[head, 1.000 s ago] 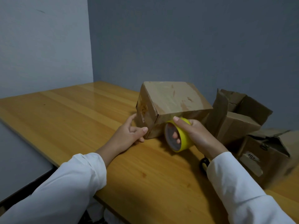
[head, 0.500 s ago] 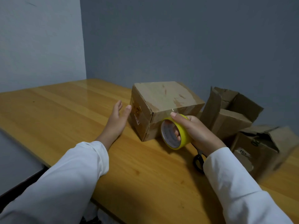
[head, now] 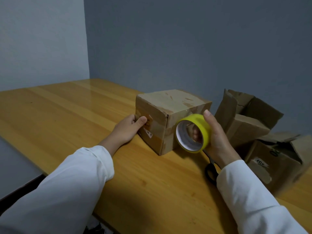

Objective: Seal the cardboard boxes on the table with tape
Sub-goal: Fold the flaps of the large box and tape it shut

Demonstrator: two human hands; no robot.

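Scuffed cubic cardboard box (head: 170,119), glossy wooden counter (head: 67,107). Left hand (head: 128,129) grips its 9 o'clock face; right hand (head: 217,137) clasps yellow tape roll (head: 193,132) at 3 o'clock.

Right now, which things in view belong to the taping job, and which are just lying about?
In the job:
- closed box, left hand gripping its side
- yellow tape roll, held in the right hand against that box
- two open boxes, rear and near, flaps up

Lying about:
- scissors on the table, partly hidden by the right sleeve; may serve later for cutting tape
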